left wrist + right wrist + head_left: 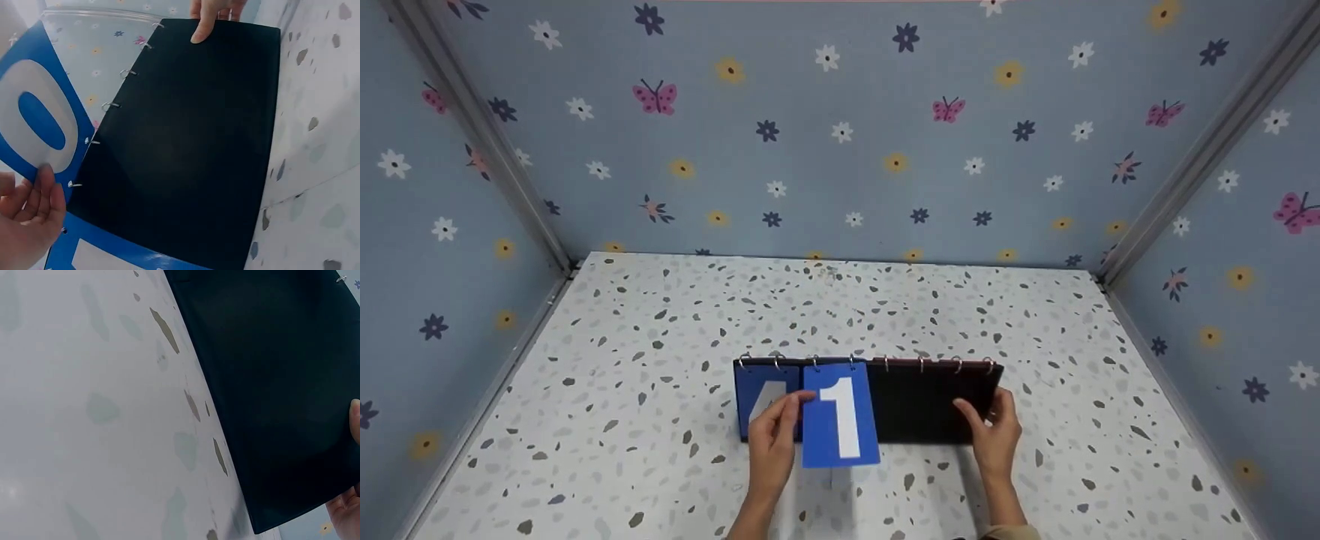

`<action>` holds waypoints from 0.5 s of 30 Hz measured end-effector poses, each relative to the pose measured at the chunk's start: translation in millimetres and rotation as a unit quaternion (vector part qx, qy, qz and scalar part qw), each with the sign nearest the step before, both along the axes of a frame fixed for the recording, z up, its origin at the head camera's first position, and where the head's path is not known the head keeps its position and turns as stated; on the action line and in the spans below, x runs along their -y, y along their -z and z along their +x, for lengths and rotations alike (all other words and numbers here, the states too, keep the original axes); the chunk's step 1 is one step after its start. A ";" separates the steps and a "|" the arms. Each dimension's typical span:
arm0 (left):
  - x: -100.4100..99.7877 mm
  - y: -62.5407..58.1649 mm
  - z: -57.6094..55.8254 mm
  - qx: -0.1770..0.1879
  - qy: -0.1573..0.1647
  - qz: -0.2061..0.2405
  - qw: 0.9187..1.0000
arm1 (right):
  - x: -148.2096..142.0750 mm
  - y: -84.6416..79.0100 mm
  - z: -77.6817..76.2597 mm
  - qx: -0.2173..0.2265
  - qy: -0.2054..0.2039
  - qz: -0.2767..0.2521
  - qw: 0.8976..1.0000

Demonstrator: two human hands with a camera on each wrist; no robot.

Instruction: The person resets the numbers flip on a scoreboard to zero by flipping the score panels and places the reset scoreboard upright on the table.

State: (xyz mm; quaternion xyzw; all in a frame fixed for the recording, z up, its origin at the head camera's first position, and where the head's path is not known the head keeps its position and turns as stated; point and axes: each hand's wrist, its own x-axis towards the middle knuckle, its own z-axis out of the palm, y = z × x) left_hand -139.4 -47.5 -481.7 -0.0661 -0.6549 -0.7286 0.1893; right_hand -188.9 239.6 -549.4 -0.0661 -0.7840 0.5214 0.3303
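Note:
A black flip scoreboard with metal rings along its top edge stands tilted on the table. My left hand pinches the left edge of a blue number card showing a white 1, which hangs from the rings and is lifted off the board. In the left wrist view, the blue card at that hand's fingertips shows a white 0. Left of it, another blue card is partly covered by the hand. At the board's right end my right hand grips the edge, thumb in front and fingers behind.
A white speckled tabletop lies under the scoreboard. Blue panels with flowers and butterflies enclose the back and both sides, joined by grey metal posts at the corners.

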 end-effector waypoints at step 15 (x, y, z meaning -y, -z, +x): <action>4.4 -35.0 -33.2 -0.190 -0.046 -0.059 0.979 | -18.5 42.0 -17.2 -0.048 -0.002 0.062 0.997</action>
